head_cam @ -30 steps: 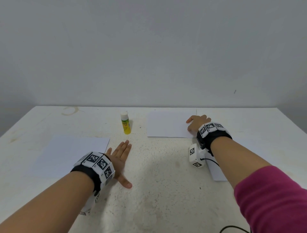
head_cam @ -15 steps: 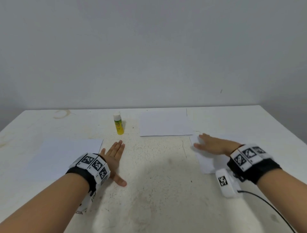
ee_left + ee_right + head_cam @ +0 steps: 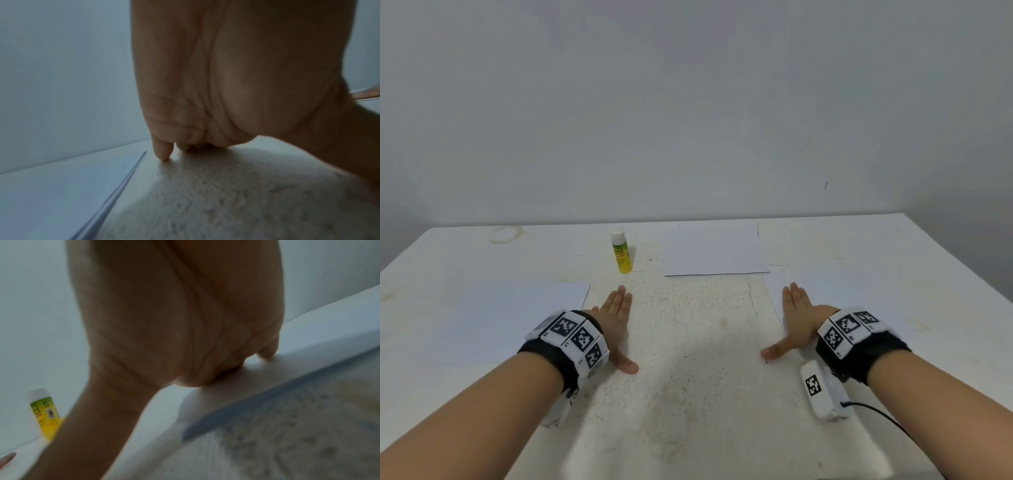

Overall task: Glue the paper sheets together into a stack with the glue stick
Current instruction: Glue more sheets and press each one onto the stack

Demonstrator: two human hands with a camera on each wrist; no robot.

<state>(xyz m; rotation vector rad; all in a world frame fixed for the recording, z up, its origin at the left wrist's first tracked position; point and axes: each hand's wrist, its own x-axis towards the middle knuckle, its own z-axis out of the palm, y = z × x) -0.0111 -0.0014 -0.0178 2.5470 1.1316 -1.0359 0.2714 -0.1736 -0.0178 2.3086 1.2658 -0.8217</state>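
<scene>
Resting our left hand [image 3: 616, 317] flat on the white table [image 3: 688, 394], fingers straight, we lay our right hand [image 3: 796, 317] flat on the right paper sheet [image 3: 859, 294]. Neither holds anything. Upright beyond stands the glue stick [image 3: 621, 253], beside the far sheet [image 3: 715, 251]; another sheet [image 3: 517, 308] lies left.

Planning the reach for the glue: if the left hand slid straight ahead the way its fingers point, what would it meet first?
Most likely the yellow glue stick with the white cap. The left hand lies flat with fingers aimed just right of it, bare white table between; it might narrowly pass by.
</scene>
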